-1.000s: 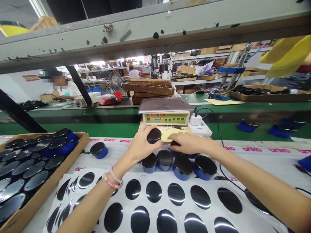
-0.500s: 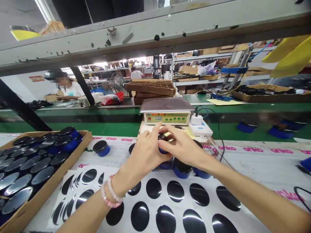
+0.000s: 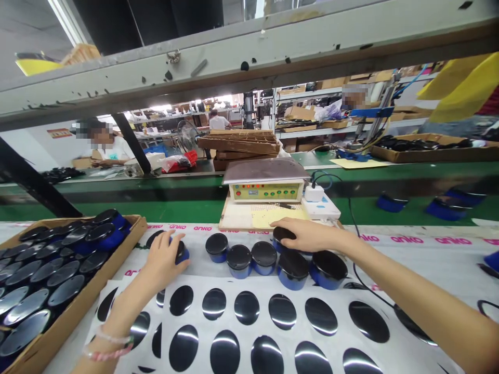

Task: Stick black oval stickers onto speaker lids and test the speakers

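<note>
My left hand [image 3: 162, 259] is closed around a blue round part with a glossy black top [image 3: 182, 253], beside another such part [image 3: 153, 239] near the carton. To the right, my right hand [image 3: 306, 236] has its fingers on a similar black-topped part [image 3: 282, 234] at the back of a cluster. Several more blue parts stand upright in that cluster, among them one with a wide black top [image 3: 293, 267]. In front of them lies a white sheet [image 3: 198, 322] bearing rows of black oval discs; some of the left stack's discs are hidden by my left forearm.
A cardboard carton [image 3: 132, 228] full of black-topped parts stands at the left. Behind the work surface sits a control box [image 3: 267, 191] with red lights and green buttons. A cable [image 3: 353, 223] runs down at the right. Overhead is a metal beam [image 3: 230, 67]. Co-workers sit across the green belt.
My hands were together over a part in front of the control box. They have parted: the left moved left to a part near the carton, the right stays at the cluster.
</note>
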A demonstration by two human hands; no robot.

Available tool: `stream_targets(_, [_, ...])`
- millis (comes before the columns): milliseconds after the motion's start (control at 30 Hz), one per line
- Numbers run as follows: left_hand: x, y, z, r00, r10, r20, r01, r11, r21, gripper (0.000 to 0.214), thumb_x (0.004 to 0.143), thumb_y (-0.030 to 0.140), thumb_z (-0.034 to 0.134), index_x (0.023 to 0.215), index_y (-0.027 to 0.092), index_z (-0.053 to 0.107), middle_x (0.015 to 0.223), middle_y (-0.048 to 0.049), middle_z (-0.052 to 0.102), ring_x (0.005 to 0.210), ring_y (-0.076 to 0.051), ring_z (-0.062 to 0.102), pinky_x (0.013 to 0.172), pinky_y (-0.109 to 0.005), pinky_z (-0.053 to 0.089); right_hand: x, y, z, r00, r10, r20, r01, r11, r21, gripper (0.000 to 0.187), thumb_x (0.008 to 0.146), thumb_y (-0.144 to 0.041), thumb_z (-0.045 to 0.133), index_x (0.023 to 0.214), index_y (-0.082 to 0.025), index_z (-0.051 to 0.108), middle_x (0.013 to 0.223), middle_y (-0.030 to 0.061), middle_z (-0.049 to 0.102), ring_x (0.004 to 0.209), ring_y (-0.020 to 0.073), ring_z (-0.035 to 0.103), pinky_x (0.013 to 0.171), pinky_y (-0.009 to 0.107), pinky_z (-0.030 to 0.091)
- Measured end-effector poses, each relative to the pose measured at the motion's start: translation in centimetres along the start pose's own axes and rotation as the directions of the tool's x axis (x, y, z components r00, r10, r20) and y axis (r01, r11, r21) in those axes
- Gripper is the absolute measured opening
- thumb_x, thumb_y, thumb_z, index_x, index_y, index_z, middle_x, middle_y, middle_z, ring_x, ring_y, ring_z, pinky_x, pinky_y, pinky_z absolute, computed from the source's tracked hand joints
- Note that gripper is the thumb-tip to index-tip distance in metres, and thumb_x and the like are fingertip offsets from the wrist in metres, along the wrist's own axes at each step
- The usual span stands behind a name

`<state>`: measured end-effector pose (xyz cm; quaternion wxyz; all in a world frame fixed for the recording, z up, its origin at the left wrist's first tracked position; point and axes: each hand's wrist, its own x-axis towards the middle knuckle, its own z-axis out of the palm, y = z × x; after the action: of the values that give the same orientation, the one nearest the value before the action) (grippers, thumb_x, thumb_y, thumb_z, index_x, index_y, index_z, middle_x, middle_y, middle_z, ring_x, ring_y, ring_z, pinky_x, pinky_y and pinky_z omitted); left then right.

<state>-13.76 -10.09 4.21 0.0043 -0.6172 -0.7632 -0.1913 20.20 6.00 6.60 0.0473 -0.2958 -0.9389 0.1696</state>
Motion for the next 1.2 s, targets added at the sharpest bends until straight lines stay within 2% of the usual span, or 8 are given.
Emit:
stream_targets(100, [1.0,2.8,0.2,0.973,0.187,0.134,-0.178,0.981,-0.075,0.065,0.068,0.016,0.061,0.132,0.023,0.047,0.151,-0.0136,0.028,0.139,-0.035,0.027,0.110,-0.051,0.028,0.6,-0.4,-0.4,0.999,0.019,0.033,-0.018,1.000,-0.026,0.048,0.079,-0.028,0.055,0.127,-0.020,0.059,0.126,0.0110,0.061,0.112,0.0277,0.060,0.094,0.037,0.047])
stream_targets(200, [3.3,5.3,0.5,0.878,0.381,0.290,-0.324,0.919,-0.226,0.062,0.067,0.014,0.065,0.126,0.030,0.054,0.137,-0.0056,0.050,0.123,-0.025,0.051,0.101,-0.036,0.044,0.4,-0.6,-0.2,0.999,0.031,0.012,-0.030,0.999,-0.043,0.048,0.081,-0.031,0.054,0.127,-0.018,0.059,0.125,0.0133,0.062,0.110,0.0295,0.060,0.093,0.040,0.047])
stream_targets(433, [8.1,9.5,3.3,0.825,0.524,0.210,-0.413,0.814,-0.408,0.055,0.078,0.031,0.065,0.130,0.024,0.050,0.133,-0.0069,0.054,0.124,-0.021,0.050,0.109,-0.036,0.036,-2.4,-0.6,0.0,0.964,0.051,-0.259,-0.066,0.997,-0.051,0.050,0.089,-0.047,0.051,0.131,-0.019,0.054,0.131,0.0107,0.058,0.120,0.0256,0.053,0.102,0.039,0.041])
stream_targets(533, [8.0,11.5,4.9,0.794,0.558,0.241,-0.419,0.791,-0.446,0.044,0.086,0.039,0.055,0.127,0.025,0.053,0.130,-0.0071,0.057,0.119,-0.022,0.055,0.102,-0.035,0.044,-4.1,2.6,-2.3,0.839,0.225,-0.496,-0.288,0.956,-0.053,0.043,0.095,-0.042,0.045,0.132,-0.020,0.049,0.133,0.0107,0.053,0.120,0.0238,0.051,0.101,0.044,0.040])
stream_targets(633, [6.9,12.1,6.0,0.794,0.551,0.256,-0.415,0.800,-0.434,0.047,0.089,0.043,0.049,0.132,0.025,0.050,0.138,-0.0101,0.051,0.126,-0.026,0.050,0.103,-0.040,0.044,-6.7,8.4,-5.4,0.626,0.441,-0.643,-0.575,0.818,0.002,0.039,0.095,-0.037,0.050,0.129,-0.019,0.050,0.131,0.0108,0.052,0.113,0.0244,0.054,0.095,0.049,0.044])
stream_targets(800, [4.4,11.0,7.0,0.853,0.491,0.178,-0.433,0.856,-0.284,0.057,0.090,0.047,0.044,0.144,0.032,0.034,0.155,-0.0086,0.025,0.140,-0.033,0.027,0.108,-0.052,0.035,-10.1,16.5,-6.9,0.429,0.689,-0.584,-0.824,0.564,0.060,0.038,0.092,-0.034,0.056,0.126,-0.018,0.052,0.128,0.0100,0.053,0.108,0.0239,0.057,0.089,0.046,0.049])
stream_targets(1033, [1.7,10.6,8.8,0.813,0.571,0.113,-0.575,0.818,-0.006,0.068,0.083,0.058,0.050,0.144,0.043,0.025,0.155,-0.0015,0.026,0.138,-0.038,0.031,0.100,-0.057,0.044,-10.6,19.1,-6.0,0.519,0.767,-0.376,-0.839,0.542,-0.054,0.038,0.092,-0.035,0.056,0.125,-0.018,0.052,0.125,0.0096,0.055,0.104,0.0223,0.059,0.086,0.044,0.051])
stream_targets(1200, [1.3,10.7,9.6,0.792,0.606,0.070,-0.610,0.789,0.078,0.073,0.081,0.060,0.051,0.145,0.044,0.018,0.154,0.0021,0.025,0.139,-0.037,0.029,0.100,-0.058,0.043,-15.4,17.6,-6.8,0.605,0.762,-0.232,-0.796,0.589,-0.139,0.035,0.092,-0.037,0.056,0.121,-0.018,0.055,0.119,0.0085,0.058,0.098,0.0199,0.061,0.083,0.041,0.052])
